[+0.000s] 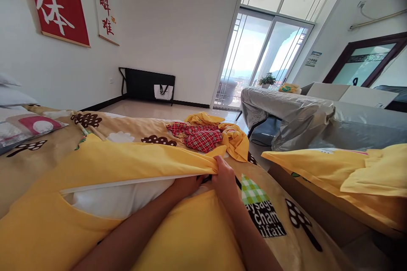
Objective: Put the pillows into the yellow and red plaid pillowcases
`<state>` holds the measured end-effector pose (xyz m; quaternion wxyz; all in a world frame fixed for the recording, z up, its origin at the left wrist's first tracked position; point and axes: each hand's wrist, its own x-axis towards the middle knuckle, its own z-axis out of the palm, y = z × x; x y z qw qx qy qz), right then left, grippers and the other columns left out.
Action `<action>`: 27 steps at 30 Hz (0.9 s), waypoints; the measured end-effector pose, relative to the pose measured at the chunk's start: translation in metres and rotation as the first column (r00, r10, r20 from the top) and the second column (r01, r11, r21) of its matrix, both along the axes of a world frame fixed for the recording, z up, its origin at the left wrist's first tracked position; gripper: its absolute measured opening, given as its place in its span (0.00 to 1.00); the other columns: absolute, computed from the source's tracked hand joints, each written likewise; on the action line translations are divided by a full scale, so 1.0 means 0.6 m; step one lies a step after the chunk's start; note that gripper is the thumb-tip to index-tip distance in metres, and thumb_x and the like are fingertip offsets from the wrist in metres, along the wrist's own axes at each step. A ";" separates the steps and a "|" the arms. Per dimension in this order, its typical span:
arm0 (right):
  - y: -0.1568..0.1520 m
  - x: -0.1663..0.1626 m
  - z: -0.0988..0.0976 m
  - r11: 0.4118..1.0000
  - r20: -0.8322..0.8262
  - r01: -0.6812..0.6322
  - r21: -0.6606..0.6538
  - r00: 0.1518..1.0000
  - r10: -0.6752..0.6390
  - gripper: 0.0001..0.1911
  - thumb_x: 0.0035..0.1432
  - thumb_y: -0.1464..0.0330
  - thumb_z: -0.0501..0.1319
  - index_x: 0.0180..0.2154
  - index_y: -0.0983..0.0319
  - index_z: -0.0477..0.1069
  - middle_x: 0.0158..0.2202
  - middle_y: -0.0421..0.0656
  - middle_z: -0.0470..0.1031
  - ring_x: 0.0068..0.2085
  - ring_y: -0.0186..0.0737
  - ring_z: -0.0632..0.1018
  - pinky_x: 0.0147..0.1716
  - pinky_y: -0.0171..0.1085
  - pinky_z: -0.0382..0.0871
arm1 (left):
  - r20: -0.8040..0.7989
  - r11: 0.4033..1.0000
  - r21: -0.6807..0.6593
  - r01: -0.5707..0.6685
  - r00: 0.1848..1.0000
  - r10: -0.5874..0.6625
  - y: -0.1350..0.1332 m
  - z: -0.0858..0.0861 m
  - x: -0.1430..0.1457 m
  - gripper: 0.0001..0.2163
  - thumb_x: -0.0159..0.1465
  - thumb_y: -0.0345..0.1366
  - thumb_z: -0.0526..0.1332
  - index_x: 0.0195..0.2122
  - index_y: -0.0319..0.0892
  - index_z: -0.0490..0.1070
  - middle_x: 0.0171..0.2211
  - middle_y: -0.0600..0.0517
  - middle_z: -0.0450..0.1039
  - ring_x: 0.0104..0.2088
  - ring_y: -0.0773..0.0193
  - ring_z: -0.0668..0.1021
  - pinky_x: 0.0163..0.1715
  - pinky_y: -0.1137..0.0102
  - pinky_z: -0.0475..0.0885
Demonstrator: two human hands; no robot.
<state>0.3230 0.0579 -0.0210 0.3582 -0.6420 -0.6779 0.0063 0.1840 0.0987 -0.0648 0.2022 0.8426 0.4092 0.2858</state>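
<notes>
A white pillow (121, 199) lies inside a yellow pillowcase (104, 163) on the bed in front of me, showing through the long open slit. My right hand (224, 175) is closed on the end of the slit, pinching the yellow fabric at the corner. My left hand (190, 184) reaches in beside it at the same corner; its fingers are tucked between the pillow and the case and hidden.
The bed wears a tan printed cover (273, 216). A red plaid cloth (199, 135) and crumpled yellow fabric (235, 137) lie at its far end. Another yellow pillow (359, 169) sits right. A grey-covered table (305, 116) stands beyond, glass balcony doors (267, 57) behind.
</notes>
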 end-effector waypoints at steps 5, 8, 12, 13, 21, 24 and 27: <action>0.007 0.004 -0.007 0.997 -0.050 -0.043 0.071 0.998 0.046 0.20 0.41 0.81 0.49 0.39 0.63 0.65 0.33 0.44 0.72 0.35 0.39 0.71 0.32 0.33 0.60 | 0.007 0.999 -0.049 0.024 1.000 -0.024 -0.002 -0.001 -0.004 0.26 0.61 0.30 0.54 0.62 0.45 0.60 0.65 0.54 0.57 0.64 0.58 0.60 0.65 0.61 0.53; 0.005 0.003 -0.005 0.996 -0.040 -0.036 0.081 0.998 0.039 0.18 0.43 0.80 0.49 0.37 0.63 0.65 0.32 0.44 0.72 0.33 0.38 0.70 0.31 0.33 0.58 | 0.023 0.998 -0.037 0.059 0.998 -0.058 -0.013 0.002 -0.008 0.27 0.58 0.27 0.54 0.60 0.46 0.63 0.65 0.55 0.57 0.65 0.58 0.60 0.66 0.61 0.51; 0.000 0.002 0.002 0.997 0.116 0.075 0.000 0.990 -0.074 0.10 0.45 0.79 0.50 0.29 0.62 0.64 0.28 0.43 0.69 0.30 0.38 0.67 0.28 0.34 0.52 | 0.041 0.986 -0.029 0.163 0.986 -0.162 -0.024 0.009 -0.013 0.22 0.58 0.28 0.53 0.54 0.46 0.70 0.60 0.53 0.66 0.59 0.58 0.68 0.62 0.62 0.59; -0.002 0.003 0.004 0.996 0.150 0.090 0.002 0.985 -0.089 0.08 0.45 0.79 0.50 0.27 0.62 0.63 0.29 0.43 0.69 0.31 0.38 0.67 0.29 0.34 0.52 | 0.045 0.986 -0.029 0.162 0.986 -0.160 -0.025 0.011 -0.013 0.22 0.59 0.29 0.53 0.54 0.45 0.70 0.59 0.52 0.67 0.59 0.58 0.68 0.62 0.62 0.60; -0.008 0.005 0.009 1.000 0.080 0.007 0.003 0.997 -0.008 0.10 0.43 0.79 0.50 0.28 0.61 0.63 0.31 0.43 0.71 0.31 0.37 0.68 0.30 0.33 0.53 | 0.109 0.985 -0.006 0.175 0.979 -0.173 -0.027 0.023 -0.002 0.23 0.61 0.42 0.59 0.58 0.50 0.64 0.60 0.52 0.66 0.59 0.54 0.68 0.62 0.59 0.59; -0.005 0.006 0.007 1.000 0.035 -0.017 0.002 0.999 0.017 0.11 0.42 0.78 0.50 0.30 0.61 0.63 0.30 0.43 0.72 0.31 0.38 0.68 0.30 0.33 0.54 | 0.160 0.985 -0.026 0.169 0.974 -0.162 -0.028 0.024 -0.003 0.21 0.65 0.43 0.55 0.59 0.50 0.64 0.62 0.54 0.62 0.62 0.57 0.64 0.64 0.60 0.55; 0.000 0.007 0.005 0.998 -0.028 -0.059 -0.009 0.998 0.059 0.10 0.42 0.76 0.51 0.30 0.61 0.63 0.28 0.43 0.71 0.29 0.37 0.68 0.29 0.33 0.55 | 0.176 0.980 -0.050 0.191 0.968 -0.179 -0.027 0.018 -0.009 0.19 0.66 0.38 0.53 0.58 0.48 0.65 0.63 0.55 0.61 0.63 0.59 0.63 0.65 0.61 0.53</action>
